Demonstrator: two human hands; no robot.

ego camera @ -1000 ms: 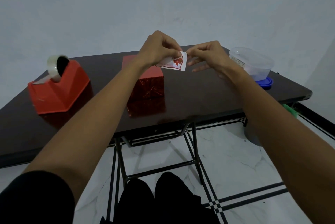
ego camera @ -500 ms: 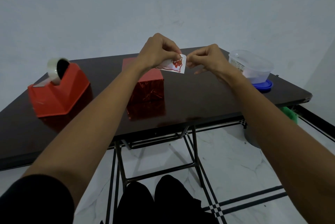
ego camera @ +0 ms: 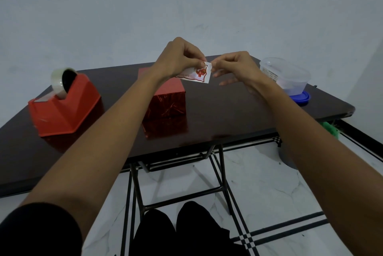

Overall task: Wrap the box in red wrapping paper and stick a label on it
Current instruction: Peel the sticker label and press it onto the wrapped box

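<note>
Currently both hands are raised above the table, close together, sharing one small item. Left hand (ego camera: 178, 59): fingers curled, pinching the left half of the label (ego camera: 195, 74) between thumb and fingertips. Right hand (ego camera: 234, 67): thumb and forefinger closed on the label's upper right corner, remaining fingers loosely spread below. Label is white with a red printed motif and border, held tilted, not touching anything else. Judgement: step in hand is peeling the label from its backing; whether the layers have begun to separate cannot be told at this size. To do it well: keep the left pinch firm and flat so the sheet does not curl, work the corner with a fingernail, peel slowly at a shallow angle, and touch the adhesive side only at the edge. Box (ego camera: 163, 98) sits on the table (ego camera: 238, 115) below the left wrist, fully covered in shiny red paper, so wrapping looks done; top face is bare, a fair landing spot. Red tape dispenser (ego camera: 62, 106) well to the left; clear plastic container (ego camera: 287, 75) on a blue lid far right.
</note>
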